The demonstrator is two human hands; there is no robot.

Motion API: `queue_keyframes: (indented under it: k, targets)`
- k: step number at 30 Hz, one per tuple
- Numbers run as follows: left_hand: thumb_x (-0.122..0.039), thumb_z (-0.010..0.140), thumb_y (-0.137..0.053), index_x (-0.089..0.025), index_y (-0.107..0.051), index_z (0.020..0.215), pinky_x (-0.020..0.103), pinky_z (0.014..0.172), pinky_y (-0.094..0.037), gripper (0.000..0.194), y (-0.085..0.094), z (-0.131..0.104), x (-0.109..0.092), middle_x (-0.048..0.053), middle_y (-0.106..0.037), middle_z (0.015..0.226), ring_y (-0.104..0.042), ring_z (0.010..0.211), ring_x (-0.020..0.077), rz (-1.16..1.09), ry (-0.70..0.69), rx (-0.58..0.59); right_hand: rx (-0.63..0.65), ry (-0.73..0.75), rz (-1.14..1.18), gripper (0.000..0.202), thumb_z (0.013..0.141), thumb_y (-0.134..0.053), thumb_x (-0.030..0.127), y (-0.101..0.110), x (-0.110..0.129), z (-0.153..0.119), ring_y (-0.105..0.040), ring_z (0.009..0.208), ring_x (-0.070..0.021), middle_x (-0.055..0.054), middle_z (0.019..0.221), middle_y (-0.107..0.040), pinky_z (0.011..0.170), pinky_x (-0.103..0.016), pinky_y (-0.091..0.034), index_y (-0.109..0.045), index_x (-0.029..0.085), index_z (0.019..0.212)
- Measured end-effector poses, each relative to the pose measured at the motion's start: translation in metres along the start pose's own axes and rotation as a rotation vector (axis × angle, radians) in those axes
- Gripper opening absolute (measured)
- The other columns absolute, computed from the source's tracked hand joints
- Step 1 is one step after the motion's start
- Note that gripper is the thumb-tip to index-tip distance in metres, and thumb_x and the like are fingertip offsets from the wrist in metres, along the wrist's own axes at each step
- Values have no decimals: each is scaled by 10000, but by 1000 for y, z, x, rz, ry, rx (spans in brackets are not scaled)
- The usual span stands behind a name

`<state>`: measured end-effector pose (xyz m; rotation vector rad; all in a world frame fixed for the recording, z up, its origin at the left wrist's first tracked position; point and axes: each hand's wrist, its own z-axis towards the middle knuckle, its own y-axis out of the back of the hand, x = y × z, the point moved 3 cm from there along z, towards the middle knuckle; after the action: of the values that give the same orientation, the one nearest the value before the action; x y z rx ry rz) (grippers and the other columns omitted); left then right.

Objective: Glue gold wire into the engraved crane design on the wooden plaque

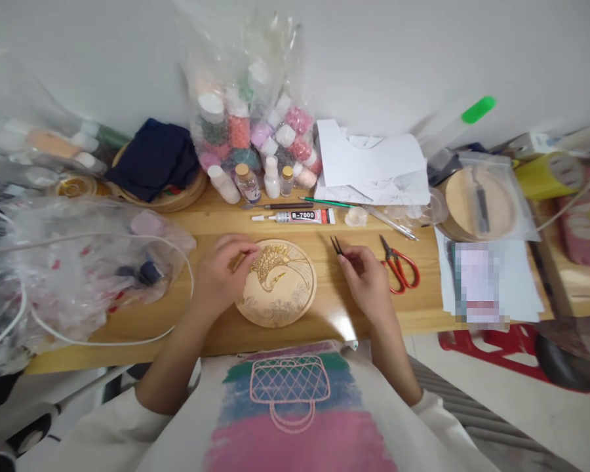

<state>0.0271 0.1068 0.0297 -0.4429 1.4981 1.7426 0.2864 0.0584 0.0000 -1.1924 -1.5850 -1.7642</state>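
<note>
A round wooden disc (275, 313) lies flat on the table in front of me, bearing a drawn crane and waves, with gold filling part of the bird's wing and beak. My left hand (223, 274) is over the disc's left edge, its thumb and fingers drawn together by the golden wing. Whatever may be between those fingertips is too small to see. To the right of the disc, my right hand (366, 275) grips a pair of dark tweezers (337, 246), tips pointing up and left. Red-handled scissors (399, 265) lie just right of that hand.
Behind the disc lie a B-7000 glue tube (299, 216), a green pencil (327, 202) and small bottles (248, 183). A plastic bag of colored jars (246, 124) stands by the wall. Crumpled plastic and a white cable (103, 343) occupy the left; papers (373, 167) lie at the back right.
</note>
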Motion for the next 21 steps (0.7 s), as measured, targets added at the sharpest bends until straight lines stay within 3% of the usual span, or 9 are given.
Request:
queue_keyframes:
  k: [4,8,12,17,19,21]
  targets:
    - [-251,910,-564,-224,-683,882,301,827,-545,126,-7,-13,-15,-1,-703,910,-657,891,149,-58,-45,72,28,7,294,213,830,-601,317,1,3,-12,-538,599,-122,30,707,-585,568,-257,-434,-585,221,1020]
    - [-193,904,-578,-222,-682,889,288,819,-543,109,-10,-21,-26,4,-706,921,-662,891,144,-98,-80,112,59,-38,611,156,836,-508,298,2,15,-22,-468,458,-111,44,565,-516,437,-239,-356,-636,230,893]
    - [-170,908,-579,-213,-671,877,265,773,-538,107,-4,-23,-42,1,-702,893,-659,842,126,-142,-127,106,207,-44,821,264,850,-410,327,0,33,-31,-563,478,-155,-5,583,-609,425,-272,-405,-648,226,902]
    - [-153,905,-595,-216,-667,906,261,770,-531,96,7,-24,-59,-5,-704,892,-658,837,119,-173,-211,68,239,169,719,507,878,-467,613,-2,56,-47,-685,848,-239,-79,913,-730,707,-394,-553,-632,237,1173]
    - [-162,903,-604,-231,-668,922,267,773,-532,97,12,-26,-64,-12,-707,901,-659,841,122,-170,-232,63,190,272,595,498,831,-637,542,-2,66,-53,-662,916,-221,-68,1030,-711,794,-396,-549,-595,270,1246]
    - [-164,900,-607,-247,-671,932,271,772,-535,109,16,-29,-68,-20,-708,905,-659,841,124,-168,-249,60,128,363,423,381,814,-724,316,-2,77,-58,-641,890,-185,-39,1009,-695,789,-359,-543,-626,290,1181]
